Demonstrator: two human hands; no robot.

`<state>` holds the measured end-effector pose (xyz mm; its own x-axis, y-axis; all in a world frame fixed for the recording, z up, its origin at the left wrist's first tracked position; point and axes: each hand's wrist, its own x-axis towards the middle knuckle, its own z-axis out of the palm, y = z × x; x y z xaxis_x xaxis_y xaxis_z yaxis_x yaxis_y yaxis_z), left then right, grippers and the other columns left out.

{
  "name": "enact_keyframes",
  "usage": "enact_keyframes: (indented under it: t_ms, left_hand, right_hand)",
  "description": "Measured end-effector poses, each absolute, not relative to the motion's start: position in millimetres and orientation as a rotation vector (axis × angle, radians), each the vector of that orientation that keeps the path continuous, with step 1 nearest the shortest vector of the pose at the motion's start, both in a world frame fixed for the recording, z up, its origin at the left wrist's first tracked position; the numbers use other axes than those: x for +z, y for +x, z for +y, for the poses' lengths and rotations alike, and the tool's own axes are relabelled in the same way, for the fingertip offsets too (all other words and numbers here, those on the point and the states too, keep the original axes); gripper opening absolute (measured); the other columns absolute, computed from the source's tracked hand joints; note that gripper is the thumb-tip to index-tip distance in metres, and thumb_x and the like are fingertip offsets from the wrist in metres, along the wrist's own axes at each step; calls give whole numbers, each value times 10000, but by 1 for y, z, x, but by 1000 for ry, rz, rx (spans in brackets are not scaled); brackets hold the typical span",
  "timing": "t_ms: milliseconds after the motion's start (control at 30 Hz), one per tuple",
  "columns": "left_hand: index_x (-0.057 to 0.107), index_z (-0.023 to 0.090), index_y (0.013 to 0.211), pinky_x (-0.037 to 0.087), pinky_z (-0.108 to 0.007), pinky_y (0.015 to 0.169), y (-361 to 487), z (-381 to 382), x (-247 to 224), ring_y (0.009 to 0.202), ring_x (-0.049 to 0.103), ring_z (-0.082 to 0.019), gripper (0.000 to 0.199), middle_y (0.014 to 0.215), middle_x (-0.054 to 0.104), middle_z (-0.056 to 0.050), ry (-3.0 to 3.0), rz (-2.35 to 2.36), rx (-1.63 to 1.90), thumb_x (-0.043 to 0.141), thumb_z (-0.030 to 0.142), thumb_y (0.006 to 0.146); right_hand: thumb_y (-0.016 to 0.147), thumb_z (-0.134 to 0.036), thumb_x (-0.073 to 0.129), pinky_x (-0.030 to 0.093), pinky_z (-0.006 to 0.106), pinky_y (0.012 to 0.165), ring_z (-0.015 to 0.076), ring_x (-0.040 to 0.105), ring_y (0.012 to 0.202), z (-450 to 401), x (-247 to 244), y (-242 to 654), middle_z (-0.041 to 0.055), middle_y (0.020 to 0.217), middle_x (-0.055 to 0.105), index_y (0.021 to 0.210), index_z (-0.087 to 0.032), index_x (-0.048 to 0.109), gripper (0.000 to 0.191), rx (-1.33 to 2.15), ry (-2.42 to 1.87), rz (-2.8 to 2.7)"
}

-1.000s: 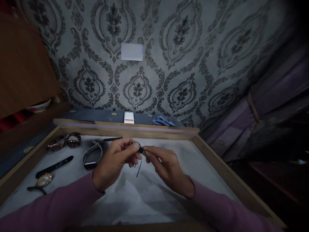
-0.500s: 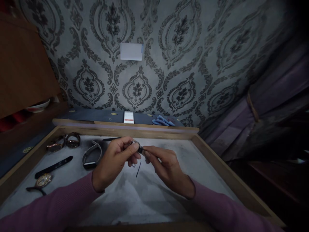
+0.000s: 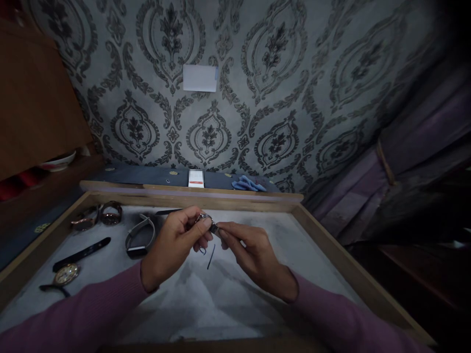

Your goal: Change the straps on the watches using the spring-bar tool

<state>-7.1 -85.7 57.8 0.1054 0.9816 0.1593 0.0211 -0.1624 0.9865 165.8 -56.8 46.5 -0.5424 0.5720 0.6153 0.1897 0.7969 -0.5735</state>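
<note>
A small watch [image 3: 204, 216] with a shiny metal case is held up over the middle of the wooden tray. My left hand [image 3: 178, 238] is closed round its case, thumb on top. My right hand [image 3: 253, 252] pinches the dark strap end [image 3: 214, 228] beside the case between thumb and fingertips. How the strap joins the case is hidden by the fingers. Below the hands, a thin dark stick-like piece [image 3: 211, 257] and a small curved dark piece [image 3: 202, 251] show against the white surface; whether they lie on it I cannot tell.
Along the tray's left side lie a grey-strapped watch [image 3: 138, 250], two dark watches [image 3: 111, 214] and a gold-rimmed watch [image 3: 66, 273] with a black strap. The raised wooden rim [image 3: 191, 196] surrounds everything. Behind it are a small white box [image 3: 196, 178] and a blue cloth [image 3: 248, 184].
Almost nothing differs. My left hand has shifted very slightly left and down, and both hands keep their hold on the watch.
</note>
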Motion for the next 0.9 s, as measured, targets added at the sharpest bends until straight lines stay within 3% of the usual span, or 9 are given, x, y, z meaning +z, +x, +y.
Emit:
enact_keyframes:
  t_ms: [300,900]
  left_hand:
    - [559,155,723,412,-218,489,-8,-86,57,528,540,-102,250,638,604,-9,1452,1079,1223,551,369,853]
    - [568,143,725,395,-199,479,-7,-86,56,527,534,-91,265,631,616,-8,1299,1003,1242,586,383,837]
  right_hand:
    - [964,-184,452,440,223,516,104,535,530,-55,44,166,4,628,592,839,-150,661,246,542,-544,-2138]
    - [979,-284,461,436,185,469,80,515,493,-56,43,165,19,672,621,975,-156,700,272,778,-613,-2063]
